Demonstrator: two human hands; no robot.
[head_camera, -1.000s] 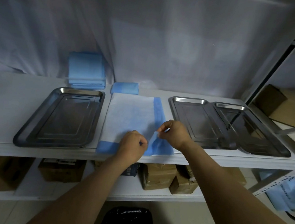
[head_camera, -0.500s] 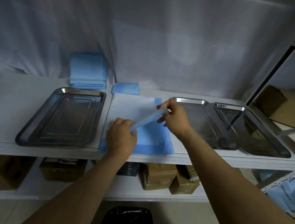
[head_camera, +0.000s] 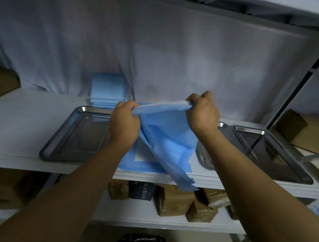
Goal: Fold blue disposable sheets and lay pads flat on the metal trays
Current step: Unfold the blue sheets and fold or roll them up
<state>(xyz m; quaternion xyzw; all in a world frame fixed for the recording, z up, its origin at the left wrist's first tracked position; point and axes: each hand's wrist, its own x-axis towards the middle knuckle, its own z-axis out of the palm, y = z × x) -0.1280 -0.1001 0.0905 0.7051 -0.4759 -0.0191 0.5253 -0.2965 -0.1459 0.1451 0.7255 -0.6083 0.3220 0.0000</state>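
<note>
White shelf (head_camera: 19, 128); blue sheet (head_camera: 166, 135) aloft

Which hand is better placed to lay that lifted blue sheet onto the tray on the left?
Left, likely: the left hand grips the blue sheet above the rim of the left tray; the right hand holds the other end, farther away.

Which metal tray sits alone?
The left tray, left of the lifted blue sheet; the middle tray and right tray sit together on the right.
</note>
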